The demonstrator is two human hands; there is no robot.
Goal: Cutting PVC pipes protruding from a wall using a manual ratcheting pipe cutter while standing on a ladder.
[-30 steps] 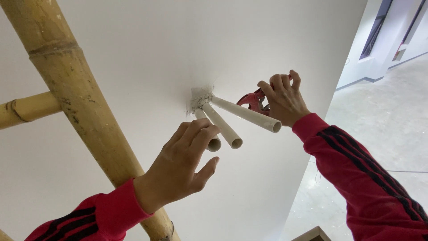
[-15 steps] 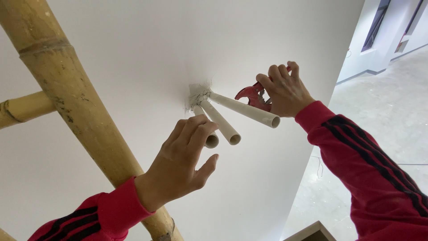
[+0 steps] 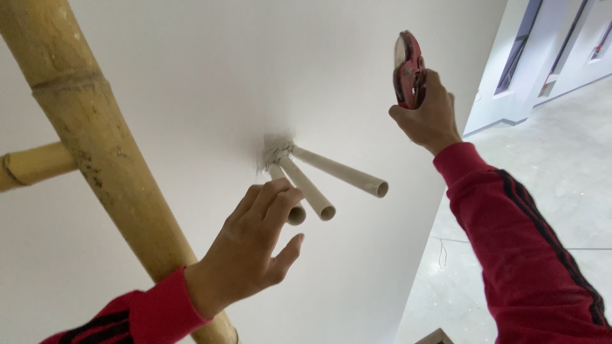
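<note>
three pale plastic pipes stick out of a rough hole in the white wall, fanned apart. they look light, stiff and smooth, likely slippery, so the best hold is round the shaft near the open end. the left hand reaches up with loosely curled fingers touching the shortest pipe, not clamped on it. the right hand is raised well clear of the pipes, wrist bent, fist closed round a red cutter. a bamboo pole crosses at left.

One head-worn camera looks close at a white wall beside a bamboo pole.
</note>
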